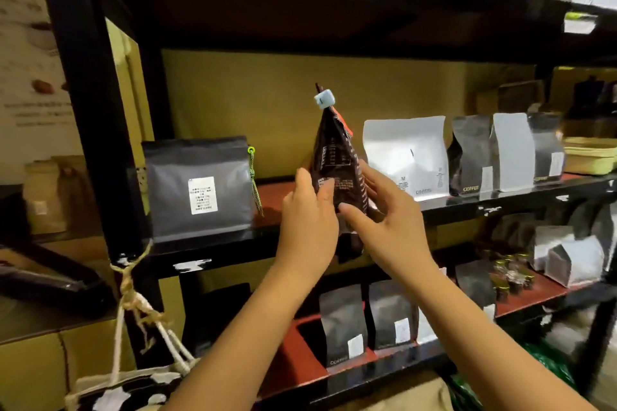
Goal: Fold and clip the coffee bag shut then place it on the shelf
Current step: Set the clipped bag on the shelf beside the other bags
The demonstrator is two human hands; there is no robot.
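Both forearms are reaching up from the near edge, and the left hand (309, 213) is pressing its fingers and thumb against the left face of the bag (337, 173). The right hand (384, 210) is doing the same on the right face, fingers curled round the side, thumb lying across the front. So the bag is being pinched upright between two palms, its base hanging at the front lip of the shelf (273, 193), seemingly not yet resting on the board.

The top is already pinched narrow, and the pale clip (323, 98) is sitting on the peak. That clip is biting only a small part of the fold, so a knock against the upper shelf could be popping it loose.

Further in, the gap is waiting between the dark bag (200, 187) on the left and the white bag (405, 157) on the right. The risk I am seeing: the base is catching the lip and the tall, narrow bag is tipping, or the right knuckles are nudging the white bag over.
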